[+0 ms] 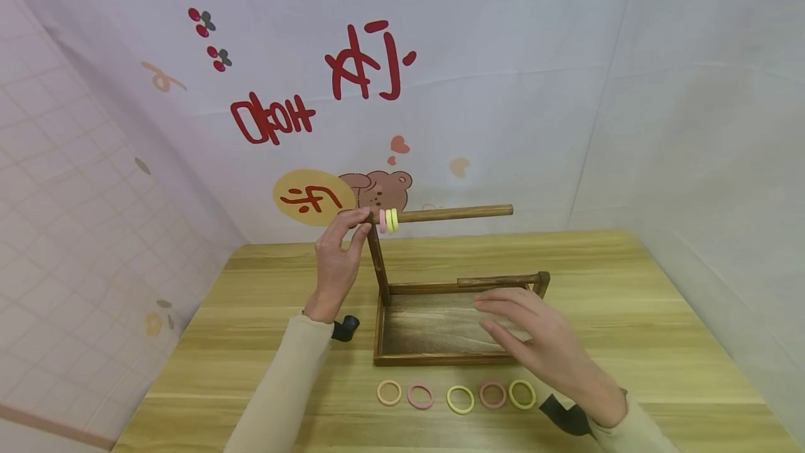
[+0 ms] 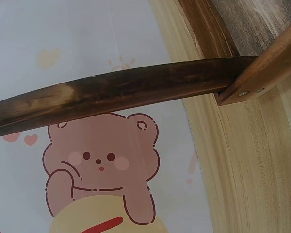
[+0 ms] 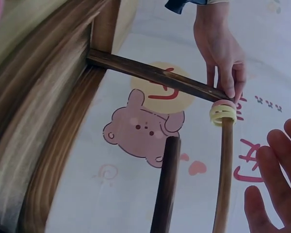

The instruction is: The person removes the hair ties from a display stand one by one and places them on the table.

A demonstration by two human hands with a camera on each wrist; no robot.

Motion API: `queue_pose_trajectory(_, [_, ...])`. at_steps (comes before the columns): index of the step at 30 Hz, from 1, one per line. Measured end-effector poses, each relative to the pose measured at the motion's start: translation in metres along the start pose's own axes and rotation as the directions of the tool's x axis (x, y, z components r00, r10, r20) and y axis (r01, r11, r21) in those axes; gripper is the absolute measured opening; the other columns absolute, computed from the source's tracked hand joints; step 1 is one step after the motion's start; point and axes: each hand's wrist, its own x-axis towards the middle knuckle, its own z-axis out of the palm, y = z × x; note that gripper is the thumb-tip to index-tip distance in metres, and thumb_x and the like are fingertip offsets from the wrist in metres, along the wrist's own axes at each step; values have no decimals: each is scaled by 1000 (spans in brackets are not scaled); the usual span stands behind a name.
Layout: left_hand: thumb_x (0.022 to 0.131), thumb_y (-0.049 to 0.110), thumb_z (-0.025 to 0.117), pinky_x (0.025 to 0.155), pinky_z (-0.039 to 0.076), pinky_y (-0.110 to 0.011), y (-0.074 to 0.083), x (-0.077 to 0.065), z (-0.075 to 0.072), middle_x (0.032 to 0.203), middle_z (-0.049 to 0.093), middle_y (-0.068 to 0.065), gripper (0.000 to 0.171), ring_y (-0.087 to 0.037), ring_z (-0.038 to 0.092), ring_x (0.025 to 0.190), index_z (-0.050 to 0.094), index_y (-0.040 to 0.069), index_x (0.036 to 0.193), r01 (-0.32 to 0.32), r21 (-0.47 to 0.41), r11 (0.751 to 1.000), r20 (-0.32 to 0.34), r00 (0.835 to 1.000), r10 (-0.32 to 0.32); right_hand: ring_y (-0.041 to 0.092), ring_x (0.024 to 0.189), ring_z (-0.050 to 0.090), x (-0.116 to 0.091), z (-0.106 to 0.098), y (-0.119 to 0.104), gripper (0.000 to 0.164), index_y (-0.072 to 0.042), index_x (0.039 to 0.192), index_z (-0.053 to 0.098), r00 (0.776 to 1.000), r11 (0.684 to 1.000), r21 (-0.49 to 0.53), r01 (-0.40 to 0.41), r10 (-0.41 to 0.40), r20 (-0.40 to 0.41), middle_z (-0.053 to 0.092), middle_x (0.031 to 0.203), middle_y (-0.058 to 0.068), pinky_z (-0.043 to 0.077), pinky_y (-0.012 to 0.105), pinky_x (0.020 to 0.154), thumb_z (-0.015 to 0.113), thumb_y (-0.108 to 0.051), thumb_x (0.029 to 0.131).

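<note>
Nearest, on the wood-grain table [image 1: 220, 341], five loose rings lie flat in a loose row before the stand [image 1: 440, 359]: from the left a peach ring [image 1: 390, 405], then pink, yellow, pink and yellow (the last just beside the right wrist's black strap [image 1: 564, 416]). The right hand [image 1: 541, 334] reaches in from the right above the base, hiding its right front corner. Its fingers point left, thumb below and apart from them, with nothing held.

The base is a shallow brown box with a greyish floor; the left wrist view shows two screws [image 2: 242, 93] where the post [image 1: 379, 261] joins it. Across its back right runs a lower, darker short rod [image 1: 499, 281], its left end free.

The left hand [image 1: 339, 257] is raised over the back left, wrist up, index finger and thumb pinching the stand's upper left corner, where post and long rod [image 1: 459, 214] meet. That rod is slim, brown and nearly level, its right end free. Three rings sit on it close together just right of the fingers: a pink ring [image 1: 382, 221] innermost, then two yellow rings [image 1: 395, 220].

Behind hangs a pale backdrop [image 1: 503, 124] with a pink-brown bear [image 1: 383, 194] and red characters.
</note>
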Motion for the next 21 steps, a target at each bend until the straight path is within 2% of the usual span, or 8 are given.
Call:
queue_pose_trajectory(5, [94,-4,72,97,54,-25,1,1,-1,118,74,-11,21,-28,71,109,74,2,114,3,-7,1000,-2,1000,-3,23,112,67,17,5,-4,32,-12,122,74,1000,1000,15,-4,3,7,72,123,4,42,18,108,57,-35,109])
queue_pose_trajectory(13, [94,-3,72,97,54,-26,2,0,-2,118,75,-12,21,-28,71,108,75,1,114,1,-1,1000,-2,1000,-1,28,109,69,42,19,-1,31,-6,119,74,995,997,43,68,-64,-82,73,119,11,47,22,105,59,-31,108])
queue_pose_trajectory(21, [94,-1,73,96,57,-39,0,2,-4,118,75,-11,22,-27,72,109,75,2,116,-14,31,999,27,1000,13,29,110,69,64,31,4,32,-5,120,74,988,995,14,101,-99,-119,73,120,10,48,28,106,60,-31,108])
